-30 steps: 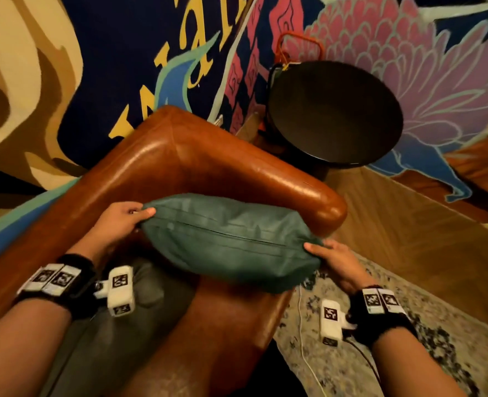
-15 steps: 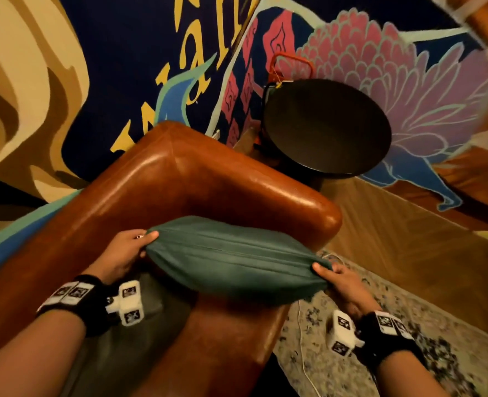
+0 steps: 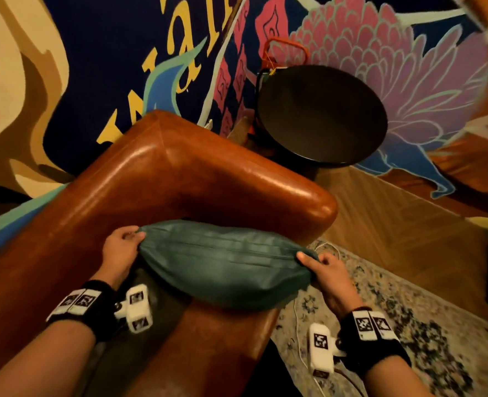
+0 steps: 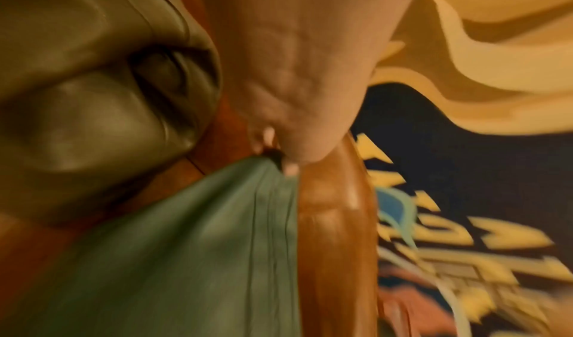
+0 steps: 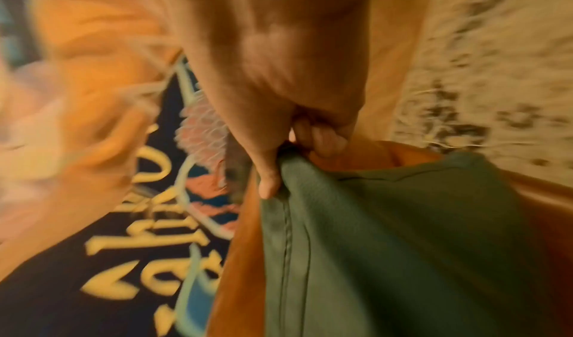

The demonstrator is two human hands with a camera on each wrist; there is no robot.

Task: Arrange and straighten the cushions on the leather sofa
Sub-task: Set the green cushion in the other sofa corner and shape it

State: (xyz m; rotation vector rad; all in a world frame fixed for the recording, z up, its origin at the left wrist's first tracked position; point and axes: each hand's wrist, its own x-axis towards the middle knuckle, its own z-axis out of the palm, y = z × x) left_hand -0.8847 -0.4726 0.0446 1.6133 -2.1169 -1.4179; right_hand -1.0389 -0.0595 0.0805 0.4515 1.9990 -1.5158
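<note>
Green fabric front and centre: the green cushion [image 3: 222, 267] is stretched lengthwise between two hands, lying across the corner of the leather sofa [image 3: 179, 179], its far side just in front of the rounded armrest and its near side overhanging the front edge of the seat. On one end, the left hand [image 3: 121, 247] pinches the cushion's corner, thumb and fingertips bunched tight on the cloth; the left wrist view confirms it, the fingertips [image 4: 290, 169] closed on a gathered point of green cover with the brown leather right behind. On the other end, the right hand [image 3: 327, 267] has the opposite corner, thumb laid on top and fingers curled underneath; in the right wrist view the thumb [image 5: 268, 183] presses down on the seam side while the curled fingers clamp the fabric from below. A seam line runs along the top of the cushion from hand to hand, and the cover shows long creases pulled along that same line. Below the left wrist sits a second cushion, an olive one [image 4: 93, 73], down on the sofa seat beside the green one. Off the sofa's end, a round black table [image 3: 320, 116] stands against the painted mural wall [image 3: 108, 53], with wooden floor [image 3: 394, 230] and a patterned rug [image 3: 409, 325] under the right arm. A white cable [image 3: 297, 333] trails over the rug beside the sofa.
</note>
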